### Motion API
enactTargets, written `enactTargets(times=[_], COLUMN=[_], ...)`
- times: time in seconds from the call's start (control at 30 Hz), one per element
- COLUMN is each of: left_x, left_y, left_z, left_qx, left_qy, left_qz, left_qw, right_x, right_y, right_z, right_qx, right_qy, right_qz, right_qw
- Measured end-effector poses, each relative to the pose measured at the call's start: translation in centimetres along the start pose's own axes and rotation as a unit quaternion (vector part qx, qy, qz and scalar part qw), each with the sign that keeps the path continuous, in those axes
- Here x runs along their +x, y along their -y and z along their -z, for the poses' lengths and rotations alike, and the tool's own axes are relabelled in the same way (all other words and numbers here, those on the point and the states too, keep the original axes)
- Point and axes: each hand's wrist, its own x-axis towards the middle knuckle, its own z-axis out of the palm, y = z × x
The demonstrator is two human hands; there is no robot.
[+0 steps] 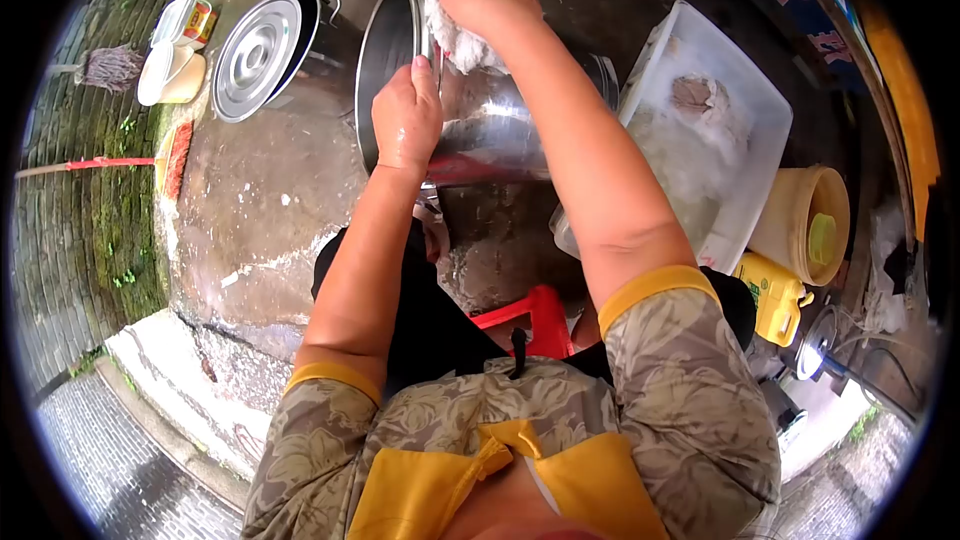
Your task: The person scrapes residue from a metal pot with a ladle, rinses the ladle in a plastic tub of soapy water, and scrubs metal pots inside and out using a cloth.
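Gripping the rim of a large, shiny cylindrical metal pot (pixel 490 125), the left hand (pixel 408 115) steadies it on its side, while the right hand (pixel 490 2) clutches a white cloth (pixel 455 32) against its upper side. The pot lies between a metal-lidded pot (pixel 262 55) and a translucent white plastic tub (pixel 700 140).

Counted around one large shiny steel pot (pixel 490 130)
Left of the pot: one lidded steel pot (pixel 258 58), two small pale plastic containers (pixel 176 78), one grey string mop (pixel 108 68), one red-bristled broom (pixel 180 160). Right: one translucent rectangular plastic tub (pixel 772 130), one round beige plastic bucket (pixel 785 220), one yellow plastic jug (pixel 772 295). On it: one white cloth (pixel 462 40).
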Motion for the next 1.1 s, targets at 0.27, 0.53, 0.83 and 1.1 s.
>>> enactTargets(times=[0.27,0.53,0.83,1.1], left_x=[2.4,4.1,4.6,6.4], left_y=[-3.5,-5.3,-4.4,0.0], left_z=[-1.8,-2.3,-2.4,-0.2], left_qx=[0.107,0.132,0.139,0.118], left_qy=[0.016,0.026,0.014,-0.018], left_qz=[0.010,0.017,-0.024,0.028], left_qw=[0.994,0.991,0.990,0.992], right_x=[-9.1,-11.8,-3.7,0.7], right_y=[-8.5,-14.9,-14.7,-19.7], right_z=[-4.8,-4.8,-1.2,-1.7], right_qx=[0.082,0.134,0.147,0.130], right_qy=[-0.221,-0.176,-0.210,-0.052], right_qz=[0.071,0.037,0.095,-0.107], right_qw=[0.969,0.975,0.962,0.984])
